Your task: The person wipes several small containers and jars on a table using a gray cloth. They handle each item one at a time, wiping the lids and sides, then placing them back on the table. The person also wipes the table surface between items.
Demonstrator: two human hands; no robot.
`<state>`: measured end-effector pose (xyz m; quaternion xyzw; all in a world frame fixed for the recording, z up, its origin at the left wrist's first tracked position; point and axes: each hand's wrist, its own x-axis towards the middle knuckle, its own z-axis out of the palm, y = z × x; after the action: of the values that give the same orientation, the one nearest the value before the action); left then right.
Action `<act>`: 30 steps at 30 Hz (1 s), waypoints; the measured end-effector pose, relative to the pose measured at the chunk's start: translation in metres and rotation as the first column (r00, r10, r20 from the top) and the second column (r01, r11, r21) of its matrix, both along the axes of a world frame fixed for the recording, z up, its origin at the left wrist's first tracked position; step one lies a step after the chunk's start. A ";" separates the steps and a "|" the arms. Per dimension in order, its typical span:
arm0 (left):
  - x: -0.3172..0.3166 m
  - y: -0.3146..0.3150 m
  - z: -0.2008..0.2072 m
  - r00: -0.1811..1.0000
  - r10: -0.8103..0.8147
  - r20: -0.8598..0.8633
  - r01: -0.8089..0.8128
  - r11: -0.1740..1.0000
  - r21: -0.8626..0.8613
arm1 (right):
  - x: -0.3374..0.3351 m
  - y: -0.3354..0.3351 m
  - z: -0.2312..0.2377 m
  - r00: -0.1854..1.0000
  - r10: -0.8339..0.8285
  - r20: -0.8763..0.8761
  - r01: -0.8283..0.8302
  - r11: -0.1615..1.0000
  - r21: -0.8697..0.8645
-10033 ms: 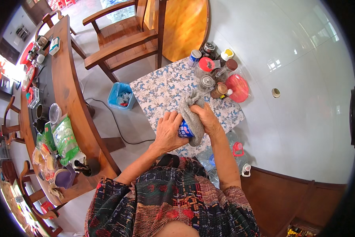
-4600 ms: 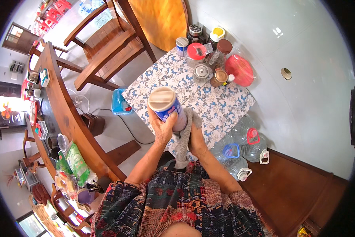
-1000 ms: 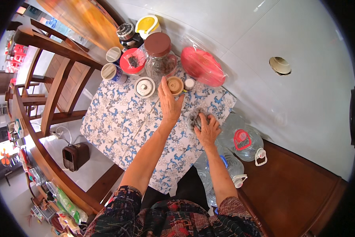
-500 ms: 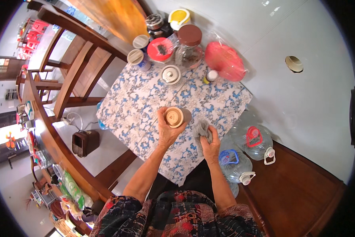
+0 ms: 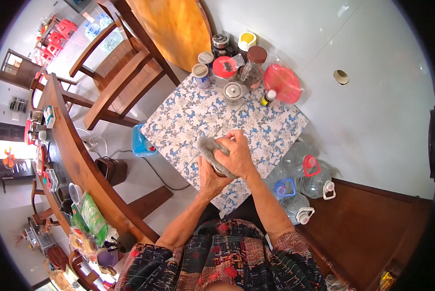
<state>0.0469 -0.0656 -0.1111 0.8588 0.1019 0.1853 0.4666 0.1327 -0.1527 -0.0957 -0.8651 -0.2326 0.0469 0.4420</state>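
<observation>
Over the near half of the small table point(image 5: 178, 121), with its blue-and-white floral cover, my two hands are together. My left hand point(image 5: 211, 180) is wrapped round a brown cylindrical canister point(image 5: 221, 170), of which only a sliver shows between the hands. On top of it, my right hand point(image 5: 237, 154) grips a grey cloth point(image 5: 208, 145) and presses it against the canister. The canister's lid is hidden by the cloth and fingers. Farther back stand a lidded glass jar point(image 5: 234, 95) and a small dark bottle point(image 5: 268, 98) with a white cap.
Along the table's far corner are a red-lidded jar point(image 5: 224, 67), a brown-lidded jar point(image 5: 256, 55), a canister point(image 5: 201, 73) and a red plate point(image 5: 282, 83) in plastic. Big water bottles point(image 5: 295, 203) stand at the right beside a wooden bench point(image 5: 363, 223). A wooden chair point(image 5: 125, 80) is at the left.
My right hand has brought the cloth leftward from beside the canister onto it. The left hand has drawn the canister nearer to me, and the whole view has shifted.
</observation>
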 end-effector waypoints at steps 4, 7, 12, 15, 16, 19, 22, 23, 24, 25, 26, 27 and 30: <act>-0.032 0.006 -0.039 1.000 0.021 -0.022 -0.025 0.975 -0.223 | -0.047 0.007 0.021 0.977 0.176 0.117 -0.182 0.983 0.038; -0.064 0.019 -0.062 0.998 -0.031 0.052 0.016 0.963 0.268 | -0.080 0.015 0.046 0.948 0.212 0.237 -0.219 0.976 0.005; -0.065 0.022 0.011 1.000 -0.004 0.010 0.003 0.992 0.124 | -0.085 0.021 0.049 0.981 0.048 0.188 -0.064 0.995 0.079; -0.070 0.025 0.041 0.995 0.086 -0.058 -0.073 0.978 0.193 | -0.071 0.027 0.051 0.996 -0.008 -0.088 0.018 0.993 0.114; -0.071 0.029 0.046 0.995 0.091 -0.029 -0.083 0.975 0.208 | -0.070 0.027 0.055 0.993 0.047 -0.107 -0.031 0.989 0.147; -0.075 0.040 0.061 0.992 -0.034 0.125 0.011 0.983 0.184 | -0.086 0.026 0.074 0.926 0.216 0.309 -0.254 0.963 0.088; -0.094 0.046 0.013 0.992 -0.099 0.081 0.056 0.902 0.427 | -0.096 0.022 0.084 0.796 0.413 0.442 -0.433 0.899 -0.060; -0.098 0.047 0.009 0.990 -0.106 0.088 0.040 0.831 0.556 | -0.100 0.020 0.089 0.760 0.453 0.466 -0.465 0.880 -0.097; -0.102 0.049 0.005 0.988 -0.116 0.100 0.018 0.735 0.678 | -0.103 0.017 0.094 0.745 0.490 0.452 -0.490 0.862 -0.128; -0.101 0.052 0.012 0.981 -0.161 0.110 0.103 0.907 0.408 | -0.106 0.014 0.098 0.735 0.496 0.463 -0.501 0.857 -0.123; -0.100 0.058 0.019 0.971 -0.197 0.132 0.185 0.978 0.099 | -0.110 0.013 0.104 0.721 0.504 0.475 -0.517 0.848 -0.116; -0.097 0.062 0.026 0.960 -0.224 0.166 0.258 0.941 -0.219 | -0.112 0.013 0.107 0.708 0.511 0.487 -0.532 0.840 -0.109; -0.093 0.065 0.037 0.969 -0.225 0.104 0.227 0.974 -0.008 | -0.114 0.021 0.107 0.839 0.338 0.426 -0.393 0.918 0.047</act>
<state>-0.0459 -0.0004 -0.0739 0.8494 -0.0188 0.1738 0.4979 0.0189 -0.1315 0.0108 -0.7636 -0.4835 -0.0673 0.4226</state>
